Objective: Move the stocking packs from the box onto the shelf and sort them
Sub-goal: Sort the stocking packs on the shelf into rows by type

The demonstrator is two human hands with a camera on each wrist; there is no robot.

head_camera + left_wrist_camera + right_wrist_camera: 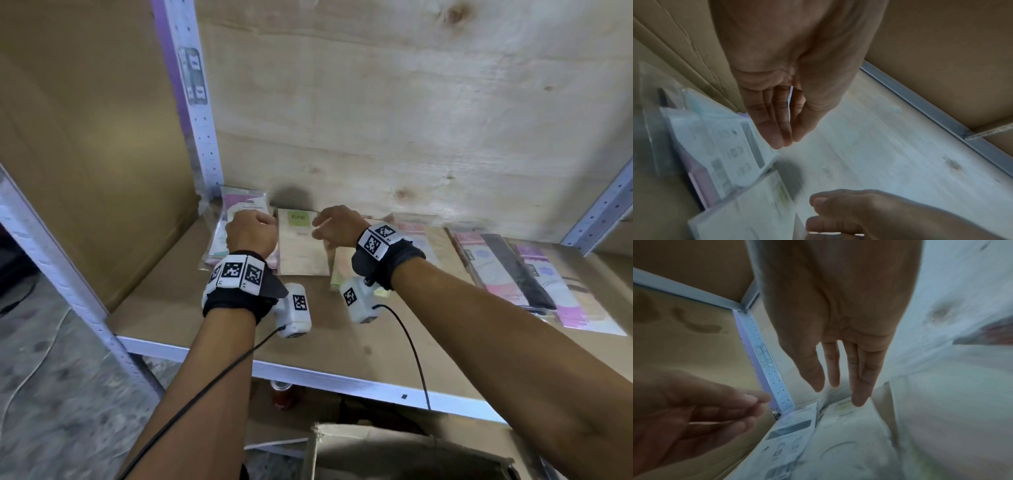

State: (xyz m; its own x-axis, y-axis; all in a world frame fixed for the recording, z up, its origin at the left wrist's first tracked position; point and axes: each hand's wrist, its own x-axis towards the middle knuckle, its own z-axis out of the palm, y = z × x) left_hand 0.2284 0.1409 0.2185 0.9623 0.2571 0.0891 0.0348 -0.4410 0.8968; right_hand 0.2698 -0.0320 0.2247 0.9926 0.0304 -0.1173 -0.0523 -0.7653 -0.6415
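While both my arms reach over the shelf, a tall cardboard sheet walls off the left side, a plywood panel closes the far side, and a perforated metal upright stands in the far-left corner. Stocking packs lie in a row along the far edge, flat and glossy in clear sleeves: a pink-trimmed stack far left, a beige pack with a green label beside it, pink and black ones to the right. The cardboard box sits near, below the shelf. My left hand hovers above the pink-trimmed stack, fingers straight and together, holding nothing. My right hand hangs over the beige pack, fingers loosely extended, empty.
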